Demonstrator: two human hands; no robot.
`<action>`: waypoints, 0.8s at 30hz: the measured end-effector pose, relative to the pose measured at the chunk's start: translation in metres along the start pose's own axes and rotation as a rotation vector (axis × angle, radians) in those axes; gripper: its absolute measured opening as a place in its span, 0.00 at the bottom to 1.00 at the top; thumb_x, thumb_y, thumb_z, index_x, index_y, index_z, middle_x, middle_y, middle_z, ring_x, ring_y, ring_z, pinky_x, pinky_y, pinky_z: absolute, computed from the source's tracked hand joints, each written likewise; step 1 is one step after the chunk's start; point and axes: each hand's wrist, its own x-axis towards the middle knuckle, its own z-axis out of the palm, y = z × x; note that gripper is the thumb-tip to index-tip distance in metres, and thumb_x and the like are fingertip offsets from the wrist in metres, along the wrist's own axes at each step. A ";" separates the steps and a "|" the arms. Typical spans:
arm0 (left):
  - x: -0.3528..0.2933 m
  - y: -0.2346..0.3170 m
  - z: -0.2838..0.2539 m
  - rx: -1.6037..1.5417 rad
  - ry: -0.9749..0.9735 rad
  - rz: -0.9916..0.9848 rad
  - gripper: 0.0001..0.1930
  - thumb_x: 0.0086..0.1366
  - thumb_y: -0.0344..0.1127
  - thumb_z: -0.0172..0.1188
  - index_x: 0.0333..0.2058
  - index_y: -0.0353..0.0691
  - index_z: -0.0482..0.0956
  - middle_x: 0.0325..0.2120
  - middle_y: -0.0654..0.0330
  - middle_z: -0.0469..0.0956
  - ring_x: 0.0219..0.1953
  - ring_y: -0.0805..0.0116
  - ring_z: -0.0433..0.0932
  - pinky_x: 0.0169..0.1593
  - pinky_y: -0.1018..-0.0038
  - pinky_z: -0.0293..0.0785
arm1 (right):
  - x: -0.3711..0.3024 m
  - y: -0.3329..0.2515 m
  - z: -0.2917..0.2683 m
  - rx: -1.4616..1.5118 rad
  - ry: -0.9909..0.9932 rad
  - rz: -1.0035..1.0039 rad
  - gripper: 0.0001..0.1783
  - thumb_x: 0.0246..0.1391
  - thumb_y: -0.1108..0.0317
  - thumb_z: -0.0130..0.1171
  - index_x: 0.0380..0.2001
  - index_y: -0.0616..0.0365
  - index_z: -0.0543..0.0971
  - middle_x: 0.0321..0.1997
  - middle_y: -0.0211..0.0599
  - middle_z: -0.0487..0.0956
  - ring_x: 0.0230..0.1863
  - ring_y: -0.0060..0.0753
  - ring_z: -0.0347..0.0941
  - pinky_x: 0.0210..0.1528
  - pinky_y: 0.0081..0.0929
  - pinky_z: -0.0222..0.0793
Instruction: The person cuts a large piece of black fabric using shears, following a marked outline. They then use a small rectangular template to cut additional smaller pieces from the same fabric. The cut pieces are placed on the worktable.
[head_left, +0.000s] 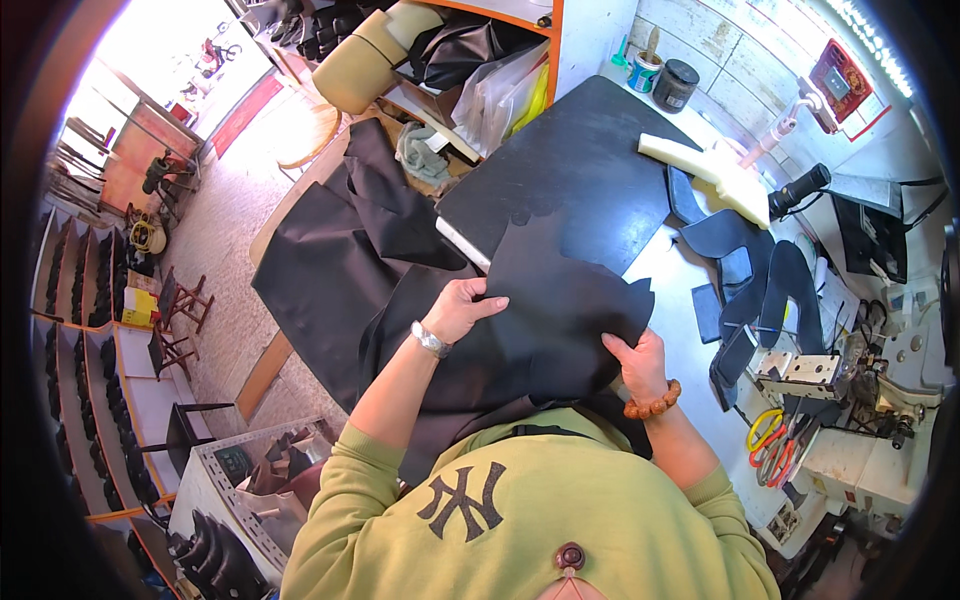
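Note:
A large black sheet of leather-like material [555, 300] with an uneven, cut-out edge is spread between my hands. My left hand [463, 310], with a watch at the wrist, grips its left side, thumb on top and fingers mostly underneath. On the right, my right hand [638, 362], wearing a bead bracelet, pinches the other side the same way. The sheet's far end rests over a black board [590, 150] on the worktable. More of the black material [330, 260] drapes in folds to the left and across my lap.
Right of the sheet, dark cut pieces [730, 250] lie on the white tabletop, near scissors [768, 440] and a sewing machine [870, 440]. A cream foam piece [710, 175] and a dark jar [676, 85] stand farther back. Shelves [90, 360] line the far left; a bin [240, 490] stands lower left.

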 end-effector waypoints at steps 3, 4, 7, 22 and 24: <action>-0.021 0.023 0.001 0.199 0.087 0.314 0.11 0.59 0.27 0.64 0.41 0.32 0.81 0.38 0.65 0.80 0.39 0.78 0.75 0.47 0.78 0.71 | -0.001 -0.016 0.012 0.040 -0.017 -0.006 0.14 0.56 0.78 0.57 0.46 0.65 0.76 0.45 0.32 0.79 0.45 0.24 0.73 0.51 0.24 0.69; -0.030 0.033 0.001 0.193 0.146 0.372 0.09 0.57 0.26 0.65 0.38 0.34 0.81 0.30 0.67 0.80 0.34 0.82 0.73 0.42 0.79 0.71 | 0.000 -0.022 0.018 0.022 -0.033 -0.019 0.14 0.56 0.78 0.57 0.46 0.65 0.76 0.45 0.32 0.79 0.45 0.24 0.73 0.51 0.25 0.69; -0.058 0.079 -0.008 0.345 0.282 0.469 0.07 0.57 0.26 0.65 0.35 0.32 0.80 0.24 0.69 0.77 0.29 0.84 0.70 0.36 0.81 0.71 | 0.010 -0.045 0.038 0.042 -0.118 -0.039 0.13 0.56 0.76 0.58 0.46 0.65 0.76 0.44 0.32 0.79 0.44 0.23 0.73 0.51 0.24 0.68; -0.013 0.238 -0.030 1.083 0.646 0.796 0.15 0.56 0.39 0.65 0.38 0.36 0.80 0.34 0.59 0.78 0.37 0.59 0.77 0.44 0.70 0.73 | 0.025 -0.066 0.131 0.029 -0.297 -0.123 0.14 0.60 0.70 0.56 0.47 0.65 0.74 0.44 0.29 0.77 0.45 0.22 0.70 0.48 0.24 0.67; 0.022 0.227 -0.013 1.267 0.755 0.956 0.26 0.52 0.43 0.68 0.48 0.39 0.76 0.49 0.52 0.72 0.52 0.50 0.69 0.55 0.61 0.67 | 0.030 -0.060 0.125 0.083 -0.178 -0.051 0.14 0.59 0.70 0.57 0.46 0.64 0.75 0.44 0.30 0.77 0.43 0.23 0.71 0.42 0.24 0.69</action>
